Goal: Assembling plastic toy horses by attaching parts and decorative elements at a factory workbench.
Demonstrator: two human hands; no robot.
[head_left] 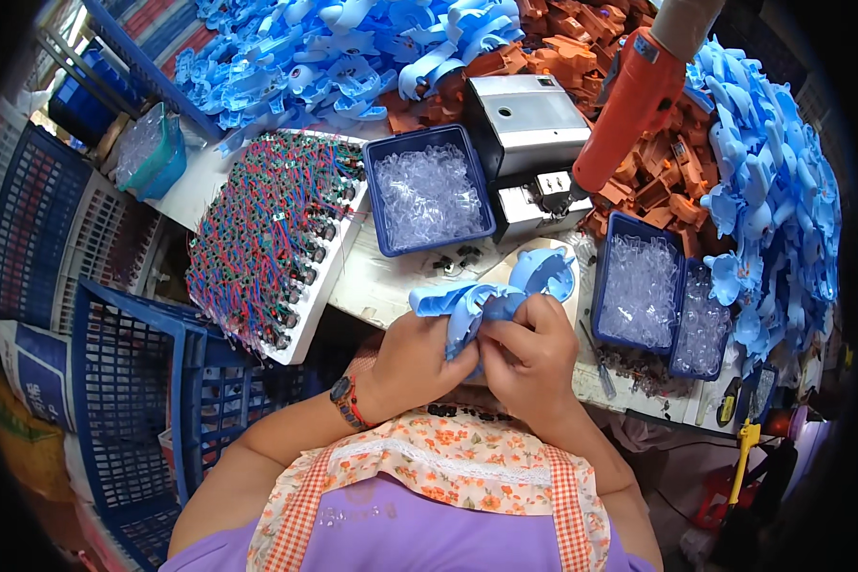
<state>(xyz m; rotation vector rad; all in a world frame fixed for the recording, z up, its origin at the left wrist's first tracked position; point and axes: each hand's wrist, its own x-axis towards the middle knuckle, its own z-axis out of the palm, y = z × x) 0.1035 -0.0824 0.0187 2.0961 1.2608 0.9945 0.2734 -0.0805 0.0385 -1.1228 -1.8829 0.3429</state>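
I have both hands closed together on one light blue plastic part just above the near edge of the desk: my left hand cups it from below at about eight o'clock of the piece, my right hand pinches it from four o'clock, fingertips pressed onto its middle. Whether something small sits between the fingertips I cannot tell. Just past the part, at one o'clock, a round blue shell rests on the desk. At eleven o'clock stands a blue bin of clear plastic bits; at two o'clock two more blue bins of clear bits stand side by side. Farther out at ten o'clock a white tray of wired components hangs partly over the desk edge. At twelve o'clock sits a grey metal press, with an orange power tool hanging beside it and heaps of blue parts and orange-brown parts beyond. As I judge it, the risk lies in the grip: the part is held over the desk edge above my lap, so a slip of the fingertips could drop it or any small piece to the floor, and an elbow swung left might catch the overhanging tray.
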